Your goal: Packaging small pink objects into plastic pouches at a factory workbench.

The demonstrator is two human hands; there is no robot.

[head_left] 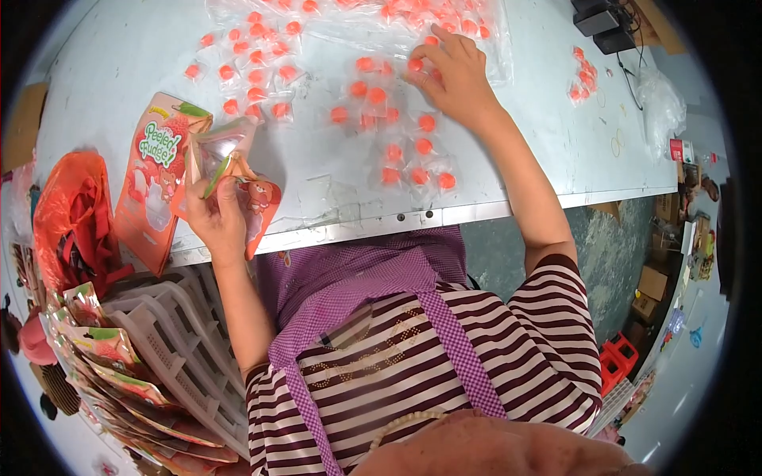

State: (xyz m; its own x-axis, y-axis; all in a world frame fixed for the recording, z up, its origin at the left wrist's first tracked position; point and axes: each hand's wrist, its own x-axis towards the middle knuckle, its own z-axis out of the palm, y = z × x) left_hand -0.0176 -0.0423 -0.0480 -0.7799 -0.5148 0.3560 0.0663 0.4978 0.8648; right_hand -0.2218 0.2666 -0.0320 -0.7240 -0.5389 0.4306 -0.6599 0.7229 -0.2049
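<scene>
Coral-red plastic film, printed with a cartoon, makes up the open pouch (258, 213) that my left hand (220, 214) holds over the bench's near edge, towards the left corner; thumb and fingers pinch its side and its mouth gapes. My right hand (460, 79) reaches towards the far edge, fingers curved around wrapped red sweets (376, 96); I cannot tell whether they press together on one.

I judge the work to be midway: this pouch is unsealed, its contents unclear to me, and many sweets lie loose, thickest on the clear sheet (333, 33) at the far edge. Flat pouches (143, 210) overlap the near left corner; more stacked pouches (119, 389) fill a white crate (171, 321) below, perhaps finished ones.

Pale and scuffed, the bench (548, 119) has a metal near edge. Black boxes (607, 28) sit by its far right corner. Beyond the right edge are cardboard boxes (652, 283) and a red stool (617, 361) on the greenish floor (583, 246).
</scene>
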